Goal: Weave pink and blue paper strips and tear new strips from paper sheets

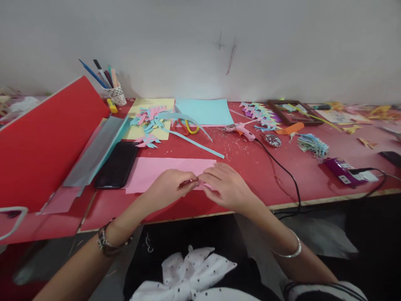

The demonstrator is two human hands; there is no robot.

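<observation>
My left hand (172,184) and my right hand (227,184) meet at the fingertips near the table's front edge. Both are closed in a pinch on a small bit of pink paper (205,185), mostly hidden by the fingers. Whether it is separate from the pink sheet (156,169) below I cannot tell. That sheet lies flat under and behind my left hand. Just beyond it, a long light-blue paper strip (196,145) slants across the red table (247,167).
A black phone (117,165) and a leaning red folder (59,138) are left. Fringed paper pieces (150,117), scissors (190,127) and a blue sheet (203,112) lie behind. Right are a corded pink glue gun (242,129), a brown tray (313,120) and a purple power strip (343,171).
</observation>
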